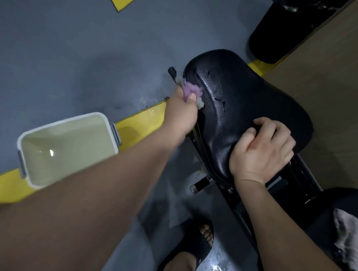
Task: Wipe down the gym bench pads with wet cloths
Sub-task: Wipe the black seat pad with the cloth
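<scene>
The glossy, creased black seat pad (243,96) stood centre-right, with a wadded purple cloth (49,95) gripped in the left hand (181,113) against its left edge and the right hand (262,150) clutching its near end with curled fingers, while a white rectangular water bucket (60,119) sat left across the floor's yellow stripe (141,121).

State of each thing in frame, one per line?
Black padded bench seat: wet, glossy.
Purple-and-white cloth: bunched, pressed against the seat.
Left hand: grips the cloth.
Right hand: fingers curled, resting on the seat.
White rectangular plastic bucket: upright, holds cloudy water.
Grey cloth: lying idle on a second black pad.
</scene>
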A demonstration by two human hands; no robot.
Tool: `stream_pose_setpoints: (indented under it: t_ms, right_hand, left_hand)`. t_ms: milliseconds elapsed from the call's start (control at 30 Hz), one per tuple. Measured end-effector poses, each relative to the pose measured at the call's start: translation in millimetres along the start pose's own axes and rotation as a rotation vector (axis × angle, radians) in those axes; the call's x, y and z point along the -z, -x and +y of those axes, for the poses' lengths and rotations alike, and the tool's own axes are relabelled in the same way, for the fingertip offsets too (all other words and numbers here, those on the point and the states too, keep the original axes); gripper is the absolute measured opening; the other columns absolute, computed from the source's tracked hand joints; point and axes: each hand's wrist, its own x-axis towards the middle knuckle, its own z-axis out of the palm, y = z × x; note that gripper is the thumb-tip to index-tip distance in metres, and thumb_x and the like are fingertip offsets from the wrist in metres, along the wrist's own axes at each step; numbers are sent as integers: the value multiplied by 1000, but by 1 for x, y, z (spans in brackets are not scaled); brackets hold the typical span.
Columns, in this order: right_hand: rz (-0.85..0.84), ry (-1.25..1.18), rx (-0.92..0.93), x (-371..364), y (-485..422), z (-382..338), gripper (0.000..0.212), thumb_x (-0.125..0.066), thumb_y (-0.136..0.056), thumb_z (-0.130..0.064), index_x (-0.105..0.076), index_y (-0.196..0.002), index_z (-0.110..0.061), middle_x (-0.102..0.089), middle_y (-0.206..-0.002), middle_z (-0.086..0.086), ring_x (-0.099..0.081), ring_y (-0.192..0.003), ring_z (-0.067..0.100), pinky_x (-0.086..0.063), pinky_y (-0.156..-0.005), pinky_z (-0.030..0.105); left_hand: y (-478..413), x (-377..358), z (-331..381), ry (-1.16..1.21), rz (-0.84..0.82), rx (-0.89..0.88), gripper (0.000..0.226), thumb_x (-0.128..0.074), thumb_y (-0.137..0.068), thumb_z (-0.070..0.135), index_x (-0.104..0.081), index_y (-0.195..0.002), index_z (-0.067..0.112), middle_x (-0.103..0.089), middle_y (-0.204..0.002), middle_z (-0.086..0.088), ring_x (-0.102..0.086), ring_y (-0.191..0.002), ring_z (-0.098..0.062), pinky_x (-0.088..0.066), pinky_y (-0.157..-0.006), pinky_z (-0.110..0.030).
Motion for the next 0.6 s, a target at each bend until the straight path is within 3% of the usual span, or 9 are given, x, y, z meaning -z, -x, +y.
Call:
stream_pose_setpoints:
  t_ms: [67, 200, 267, 333, 400, 433, 500, 600]
  right_hand:
    - [-12, -5, -4, 2, 0, 0, 22, -54, -92, -26, -62, -113, -22, -56, -125, 4, -50, -114, 30, -40, -91, 47]
    - [-24, -20, -6, 2, 0, 0, 22, -54, -92, -27, -63, -112, -22, -56, -126, 3, -48, -115, 28, -39, -92, 45]
    - [-23, -22, -5, 2, -1, 1, 22, -54, -92, -27, -63, -111, -22, -56, -125, 2, -49, -115, 28, -38, -93, 44]
    - [-21, -27, -7, 2, -1, 2, 23, -54, -91, -27, -64, -111, -23, -57, -125, 2, -50, -114, 28, -38, -93, 44]
    - [-27, -31, -15, 2, -2, 2, 23, -53, -91, -29, -64, -110, -24, -57, -125, 1, -49, -113, 27, -37, -93, 44]
    - [-30, -36, -20, 3, -2, 2, 23, -53, -90, -29, -64, -110, -25, -57, -124, 0, -49, -113, 27, -37, -94, 44]
    - [-34, -44, -24, 4, -2, 1, 23, -53, -90, -30, -64, -110, -25, -56, -124, 0, -49, -113, 27, -37, -95, 45]
    - [-29, -43, -24, 4, -2, 0, 22, -53, -91, -30, -63, -110, -25, -56, -124, 0, -49, -113, 27, -37, -96, 44]
  left_hand:
    - [21, -6, -13, -37, -15, 1, 30, -45, -102, 23, -58, -128, 14, -68, -113, 10, -63, -104, -3, -45, -93, -15]
    - [-18, -1, 9, -53, 16, 1, 20, -42, -106, 9, -60, -112, 13, -64, -107, 9, -62, -99, -8, -46, -90, -21]
    - [-40, 8, 26, -149, -24, -82, 32, -40, -106, 5, -54, -135, 8, -61, -113, 9, -59, -93, -1, -45, -88, -18]
    - [-46, 13, 29, -306, -134, -221, 50, -37, -106, 6, -33, -156, 8, -49, -147, 0, -55, -123, -12, -38, -109, -23]
    - [-45, 17, 25, -509, -184, -329, 56, -36, -108, 11, -18, -161, 5, -19, -168, -10, -21, -155, -23, -12, -121, -19]
    - [-45, 20, 26, -572, -196, -370, 57, -35, -108, 16, -17, -161, 3, -14, -169, -12, -10, -158, -26, -5, -120, -17]
    - [-52, 26, 31, -632, -249, -469, 60, -36, -105, 19, -20, -160, 1, -15, -168, -15, -6, -157, -32, -3, -121, -20]
    - [-49, 29, 37, -754, -337, -593, 69, -43, -89, -9, -33, -157, 2, -26, -166, -16, -13, -156, -34, -7, -124, -29]
